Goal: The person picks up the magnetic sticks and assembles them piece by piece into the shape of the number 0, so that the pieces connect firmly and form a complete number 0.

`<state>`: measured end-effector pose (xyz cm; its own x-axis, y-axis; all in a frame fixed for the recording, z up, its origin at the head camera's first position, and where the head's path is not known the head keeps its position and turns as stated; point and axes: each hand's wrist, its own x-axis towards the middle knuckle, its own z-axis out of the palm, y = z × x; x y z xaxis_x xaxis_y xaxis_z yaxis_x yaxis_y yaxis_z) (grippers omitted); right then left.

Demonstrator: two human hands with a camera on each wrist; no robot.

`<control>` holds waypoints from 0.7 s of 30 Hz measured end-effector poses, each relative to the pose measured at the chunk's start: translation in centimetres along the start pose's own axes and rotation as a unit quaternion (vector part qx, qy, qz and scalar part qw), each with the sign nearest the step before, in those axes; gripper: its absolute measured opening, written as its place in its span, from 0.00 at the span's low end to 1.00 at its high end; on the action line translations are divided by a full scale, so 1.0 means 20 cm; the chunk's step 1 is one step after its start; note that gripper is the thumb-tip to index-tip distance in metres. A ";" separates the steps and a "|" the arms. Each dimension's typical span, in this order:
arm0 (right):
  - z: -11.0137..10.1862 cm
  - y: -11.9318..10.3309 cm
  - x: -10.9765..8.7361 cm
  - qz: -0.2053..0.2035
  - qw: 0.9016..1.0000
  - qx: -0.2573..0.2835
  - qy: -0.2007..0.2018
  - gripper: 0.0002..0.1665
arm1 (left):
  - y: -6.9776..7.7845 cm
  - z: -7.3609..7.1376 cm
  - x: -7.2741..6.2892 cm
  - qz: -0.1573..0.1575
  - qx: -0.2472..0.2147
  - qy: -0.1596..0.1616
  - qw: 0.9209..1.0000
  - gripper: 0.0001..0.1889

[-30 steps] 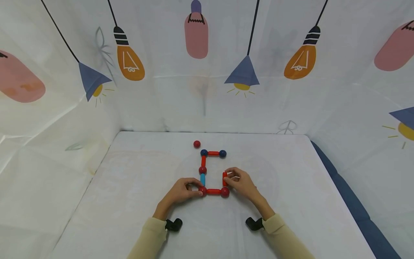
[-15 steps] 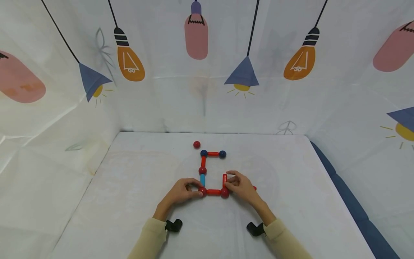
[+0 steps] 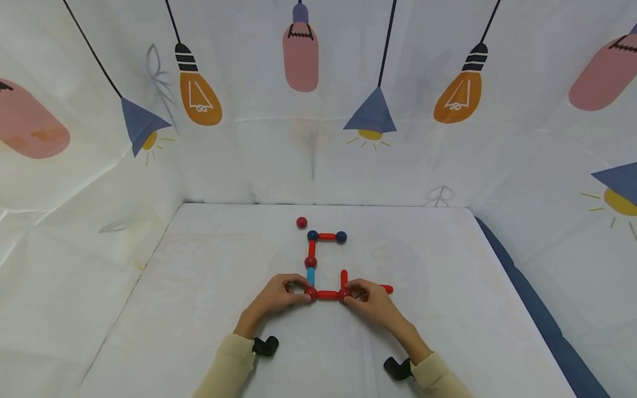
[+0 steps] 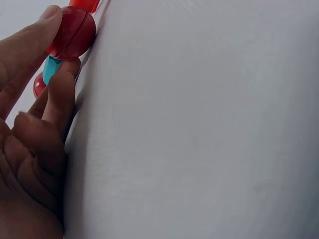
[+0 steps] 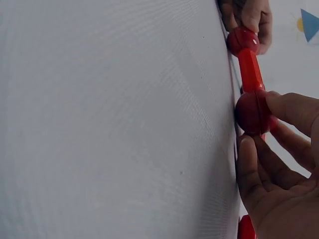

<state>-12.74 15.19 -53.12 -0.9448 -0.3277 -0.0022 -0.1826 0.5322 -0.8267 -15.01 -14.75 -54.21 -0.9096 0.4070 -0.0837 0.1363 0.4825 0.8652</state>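
Magnetic-looking balls and rods lie joined in an open outline on the white table. My left hand (image 3: pixel 278 297) pinches the red ball (image 4: pixel 75 32) at its near left corner. With thumb and fingers, my right hand (image 3: pixel 374 305) holds the near right red ball (image 5: pixel 252 112). A red rod (image 3: pixel 327 295) links these two balls. From the right ball, another red rod (image 3: pixel 344 277) points away from me. On the left side, a light blue rod (image 3: pixel 311 275), a red ball (image 3: pixel 311 262) and a red rod (image 3: pixel 311 248) run up to a dark blue ball (image 3: pixel 312 236).
A red rod (image 3: pixel 326 237) joins that corner to a second dark blue ball (image 3: pixel 340 237). One loose red ball (image 3: pixel 301 222) sits beyond the outline. A loose red rod (image 3: pixel 387 288) lies behind my right hand. Patterned white cloth (image 3: pixel 269 160) surrounds the table (image 3: pixel 209 249).
My right hand has slid from the upright red rod down toward me onto the near right ball. That rod now touches the ball. The left hand has stayed in place.
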 end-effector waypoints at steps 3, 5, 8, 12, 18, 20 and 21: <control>0.00 0.00 0.00 0.000 1.000 -0.002 0.003 0.17 | 0.01 -0.02 0.01 0.002 0.004 -0.017 1.000 0.13; 0.00 0.00 0.00 -0.001 1.000 -0.002 0.001 0.17 | 0.02 -0.03 0.02 0.004 0.002 -0.032 0.999 0.13; 0.00 0.00 0.00 0.000 1.000 -0.004 -0.004 0.18 | 0.02 -0.06 0.03 -0.004 -0.002 -0.047 0.999 0.13; 0.00 0.00 0.00 0.002 1.000 -0.002 -0.007 0.18 | 0.02 -0.11 0.06 -0.010 -0.002 -0.046 0.999 0.13; -0.01 -0.01 0.01 0.008 1.000 -0.007 -0.013 0.18 | 0.00 -0.17 0.12 -0.020 0.021 -0.010 1.000 0.14; -0.01 -0.01 0.01 0.013 1.000 -0.012 -0.016 0.18 | 0.01 -0.18 0.14 -0.027 0.021 0.005 0.999 0.14; -0.01 -0.01 0.01 0.016 1.000 -0.014 -0.017 0.18 | 0.01 -0.19 0.15 -0.027 0.019 0.013 0.999 0.15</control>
<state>-12.95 15.17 -52.74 -0.9404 -0.3368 -0.0475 -0.1612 0.5644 -0.8096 -19.16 -16.37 -52.47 -0.9258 0.3597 -0.1163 0.1012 0.5323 0.8405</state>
